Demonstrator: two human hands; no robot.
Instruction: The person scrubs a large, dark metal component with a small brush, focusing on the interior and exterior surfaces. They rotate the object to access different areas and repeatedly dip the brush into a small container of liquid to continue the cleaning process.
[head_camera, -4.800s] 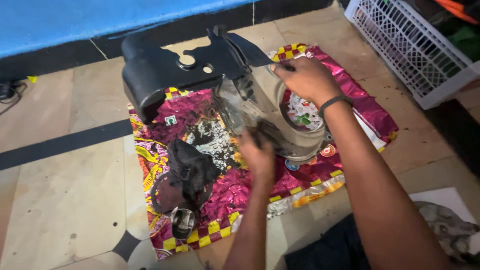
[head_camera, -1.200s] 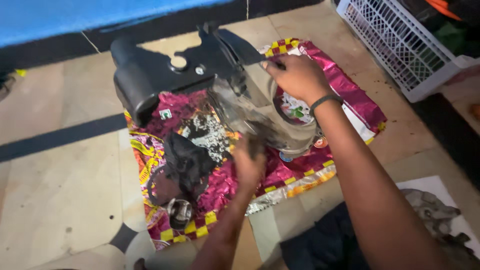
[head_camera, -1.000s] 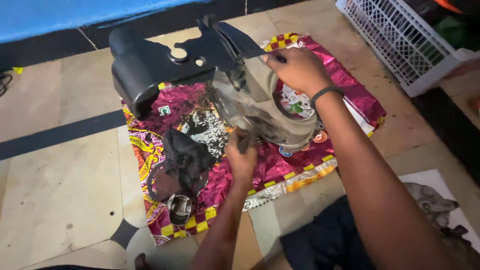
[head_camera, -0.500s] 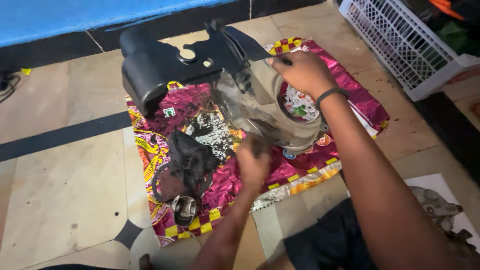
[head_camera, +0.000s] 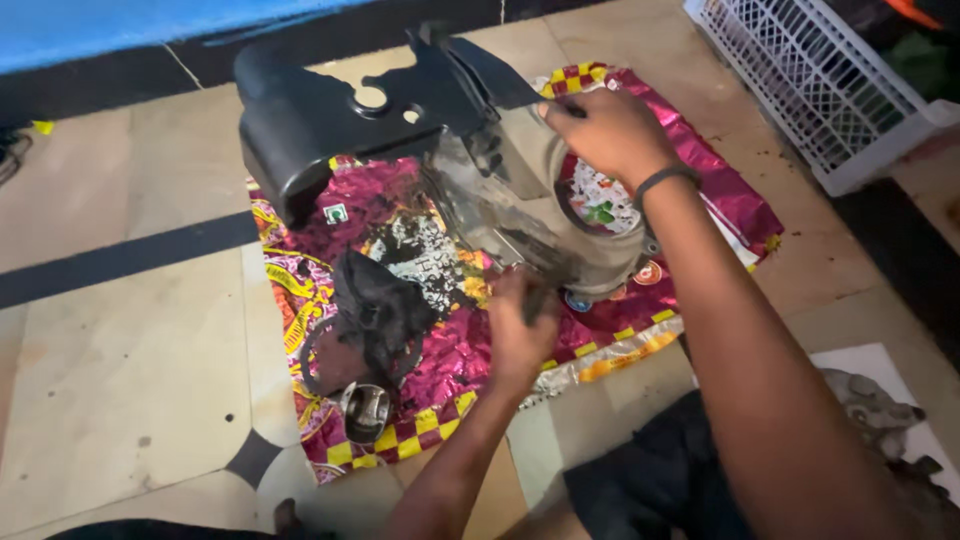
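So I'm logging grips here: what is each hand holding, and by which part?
Right hand grips the grey machine housing at its top edge; left hand presses its lower edge.

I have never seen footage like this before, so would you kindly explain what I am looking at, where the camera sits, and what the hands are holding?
The camera is worn on a person's head and looks down at their own two bare hands; there is no robot. The right hand, with a dark band at its wrist, grips the upper edge of a large grey machine housing with a round opening, which has a black plastic cover attached. The left hand is closed at the housing's lower edge; what it grips is hard to tell. Everything rests on a shiny magenta and yellow sheet spread over a tiled floor. Also on the sheet lie a dark crumpled rag and a small metal part. A white plastic crate stands at the upper right.
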